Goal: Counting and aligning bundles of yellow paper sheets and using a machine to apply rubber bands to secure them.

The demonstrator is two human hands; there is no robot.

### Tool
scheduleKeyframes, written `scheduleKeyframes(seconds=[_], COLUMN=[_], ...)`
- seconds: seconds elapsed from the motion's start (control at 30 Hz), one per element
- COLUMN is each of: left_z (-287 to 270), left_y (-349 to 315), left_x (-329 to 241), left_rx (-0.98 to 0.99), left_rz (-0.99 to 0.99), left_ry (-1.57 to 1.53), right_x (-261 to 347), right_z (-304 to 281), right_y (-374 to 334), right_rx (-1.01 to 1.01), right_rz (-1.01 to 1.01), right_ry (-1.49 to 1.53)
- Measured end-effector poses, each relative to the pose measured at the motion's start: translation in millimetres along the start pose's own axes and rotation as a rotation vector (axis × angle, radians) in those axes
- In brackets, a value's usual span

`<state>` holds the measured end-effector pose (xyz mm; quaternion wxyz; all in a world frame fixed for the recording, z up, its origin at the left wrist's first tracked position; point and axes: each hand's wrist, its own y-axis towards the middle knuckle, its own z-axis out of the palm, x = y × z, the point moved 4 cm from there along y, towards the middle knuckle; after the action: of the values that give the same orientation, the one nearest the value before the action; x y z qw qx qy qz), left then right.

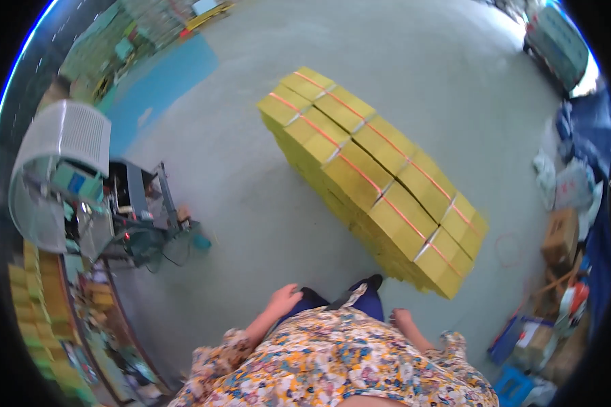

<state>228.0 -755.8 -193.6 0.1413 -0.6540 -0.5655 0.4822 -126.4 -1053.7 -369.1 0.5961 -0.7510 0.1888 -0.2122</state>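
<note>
My left hand [285,298] hangs beside my left thigh with its fingers loosely bent and apart, holding nothing. At my right side, my right hand [402,317] hangs with its fingers curled in, and nothing shows in it. Both hands are clear of any object. Ahead and to the right, a long block of stacked yellow boxes [373,156] stands on the floor, running from far left to near right. Orange and whitish bands cross its top. Its near end is closest to my right hand.
To the left stands a machine with a rounded, vented pale hood [81,132] and a dark wheeled frame [139,197]. Yellow boxes [44,305] fill shelving at the lower left. A brown carton [560,237] and a blue stool [512,386] stand right. A vehicle [557,44] is far right.
</note>
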Motion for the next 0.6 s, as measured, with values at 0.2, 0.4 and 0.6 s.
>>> scheduleKeyframes(seconds=[0.2, 0.4, 0.6], left_z=[-64, -90, -78], left_y=[-93, -128, -140], left_x=[145, 177, 300], left_rx=[-0.202, -0.426, -0.537], left_rz=[-0.266, -0.260, -0.250], left_ry=[-0.270, -0.620, -0.969], right_x=[129, 182, 188], right_z=[196, 382, 489], right_y=[-14, -84, -81], right_rx=[0.359, 0.498, 0.475], right_rz=[-0.314, -0.477, -0.641], right_ry=[-0.249, -0.766, -1.516])
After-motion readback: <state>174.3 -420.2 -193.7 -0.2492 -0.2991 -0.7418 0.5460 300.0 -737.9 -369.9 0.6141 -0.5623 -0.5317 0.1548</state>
